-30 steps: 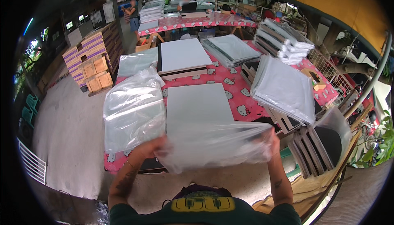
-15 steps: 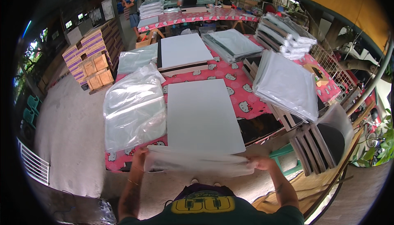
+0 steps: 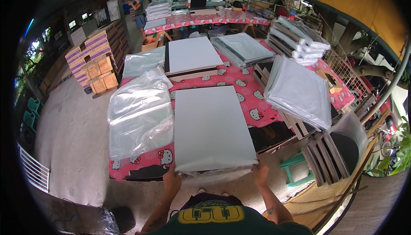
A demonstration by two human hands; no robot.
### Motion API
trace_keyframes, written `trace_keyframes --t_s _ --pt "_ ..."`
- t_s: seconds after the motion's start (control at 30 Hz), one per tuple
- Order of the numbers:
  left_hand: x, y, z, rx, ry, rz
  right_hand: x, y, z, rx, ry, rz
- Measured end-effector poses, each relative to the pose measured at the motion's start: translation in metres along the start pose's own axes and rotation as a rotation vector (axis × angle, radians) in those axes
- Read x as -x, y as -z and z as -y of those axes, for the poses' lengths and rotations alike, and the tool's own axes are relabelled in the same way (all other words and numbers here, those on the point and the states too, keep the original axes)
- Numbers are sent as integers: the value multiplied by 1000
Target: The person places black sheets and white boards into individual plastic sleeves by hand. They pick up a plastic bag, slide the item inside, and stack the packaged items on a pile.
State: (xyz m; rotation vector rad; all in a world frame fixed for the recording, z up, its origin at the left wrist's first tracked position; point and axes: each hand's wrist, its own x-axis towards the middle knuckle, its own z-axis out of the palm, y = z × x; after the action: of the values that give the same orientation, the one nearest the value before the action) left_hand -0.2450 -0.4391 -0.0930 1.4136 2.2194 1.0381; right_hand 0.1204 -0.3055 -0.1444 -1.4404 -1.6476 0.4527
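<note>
A large white board (image 3: 212,123) lies in front of me on the table, its near end reaching the table's front edge. A clear plastic bag (image 3: 216,169) is bunched around that near end, its mouth over the board's edge. My left hand (image 3: 172,180) is closed on the bag at the board's near left corner. At the near right corner, my right hand (image 3: 259,173) grips the bag's other side. The fingers of both hands are partly hidden by the plastic. Left of the board lies a pile of loose clear plastic bags (image 3: 140,115).
Beyond the board is a stack of white-topped boards (image 3: 190,54) on the pink patterned tablecloth (image 3: 231,77). Bagged boards (image 3: 299,90) are piled at right, with more leaning boards (image 3: 327,155) beside a green stool (image 3: 295,168). Boxes (image 3: 100,50) stand at left; people are farther back.
Both hands have come closer together and the bag, earlier stretched flat before the board, now wraps its near end. The board's near edge has shifted slightly toward me.
</note>
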Motion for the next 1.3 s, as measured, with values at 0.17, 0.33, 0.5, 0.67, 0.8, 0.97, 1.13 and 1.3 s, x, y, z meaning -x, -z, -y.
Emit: trace_keyframes --t_s 0.17,0.33,0.5,0.67,0.8,0.97,1.13,1.3 --pt "-20 57 -40 647 386 132 -33 66 66 -536 -504 315" --pt "-52 171 -76 2028 -81 284 -95 160 187 -1683 -346 364" --pt "-178 198 -184 1727 -347 127 -215 139 249 -1613 -87 242" --pt "-266 136 -122 1922 -42 219 -278 61 203 -1632 -268 295" --pt "-264 41 -12 1825 268 121 -247 -32 114 -1575 -680 221" --pt "-232 -50 40 1244 333 176 -172 -74 -24 -1103 -918 74" --pt "-264 -91 1 551 -36 5 -164 -48 -33 -309 -218 -210" --pt "-247 -115 -44 742 -107 -92 -190 25 82 -634 -224 -22"
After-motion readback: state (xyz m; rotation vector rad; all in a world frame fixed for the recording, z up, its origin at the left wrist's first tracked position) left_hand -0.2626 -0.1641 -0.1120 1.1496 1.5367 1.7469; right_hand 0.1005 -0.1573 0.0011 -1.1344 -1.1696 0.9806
